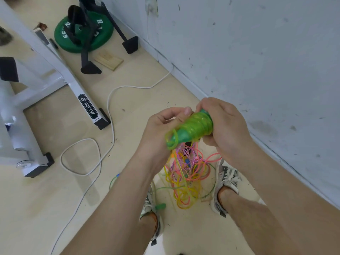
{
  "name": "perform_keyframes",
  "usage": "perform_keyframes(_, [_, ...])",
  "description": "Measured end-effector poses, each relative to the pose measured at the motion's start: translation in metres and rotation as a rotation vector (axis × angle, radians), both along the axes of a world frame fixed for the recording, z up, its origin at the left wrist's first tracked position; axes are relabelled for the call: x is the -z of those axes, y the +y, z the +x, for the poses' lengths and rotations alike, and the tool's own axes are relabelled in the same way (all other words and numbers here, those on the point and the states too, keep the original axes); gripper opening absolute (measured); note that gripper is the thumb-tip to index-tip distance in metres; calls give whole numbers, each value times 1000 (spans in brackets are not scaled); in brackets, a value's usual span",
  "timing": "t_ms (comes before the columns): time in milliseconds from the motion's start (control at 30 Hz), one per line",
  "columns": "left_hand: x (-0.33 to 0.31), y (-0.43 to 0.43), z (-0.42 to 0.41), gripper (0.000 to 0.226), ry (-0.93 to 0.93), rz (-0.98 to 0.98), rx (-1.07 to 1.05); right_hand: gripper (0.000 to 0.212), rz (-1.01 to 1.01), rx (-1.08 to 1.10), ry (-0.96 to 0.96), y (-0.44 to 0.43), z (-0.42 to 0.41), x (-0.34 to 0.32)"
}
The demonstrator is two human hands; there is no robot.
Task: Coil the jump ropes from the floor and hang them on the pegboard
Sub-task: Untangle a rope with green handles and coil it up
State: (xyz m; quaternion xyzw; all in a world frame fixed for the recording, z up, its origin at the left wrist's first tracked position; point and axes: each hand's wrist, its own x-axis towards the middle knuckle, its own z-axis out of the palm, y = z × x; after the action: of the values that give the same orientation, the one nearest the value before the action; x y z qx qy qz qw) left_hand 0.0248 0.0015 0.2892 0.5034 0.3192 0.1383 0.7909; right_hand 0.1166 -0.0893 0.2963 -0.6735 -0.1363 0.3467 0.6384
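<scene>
Green cord (199,124) wound round a jump-rope handle (181,138), gripped at the upper-right end by right hand (226,126), pinched at the lower-left by left hand (160,133); long axis slanting between them. Below, loose rope tangle (187,175) on floor (128,162) between shoes (227,177).

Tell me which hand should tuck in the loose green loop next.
Left, probably. The loose loop juts from the coiled green rope at the end next to the left hand. The right hand grips the far end, so it seems better kept steadying the bundle.
</scene>
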Motion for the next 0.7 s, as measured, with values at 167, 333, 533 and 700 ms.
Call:
perform_keyframes(167, [11,-10,5,35,45,-79,-6,30,58,118,209,4,-4,2])
perform_keyframes(333, [22,-19,9,23,251,400,3,29,-5,241,205,5,-4,2])
perform_keyframes(533, [16,-47,6,17,305,999,319,30,-255,394,-275,4,7,17])
perform_keyframes(700, [8,-41,-1,19,338,1508,459,30,-506,183,-649,-5,15,27])
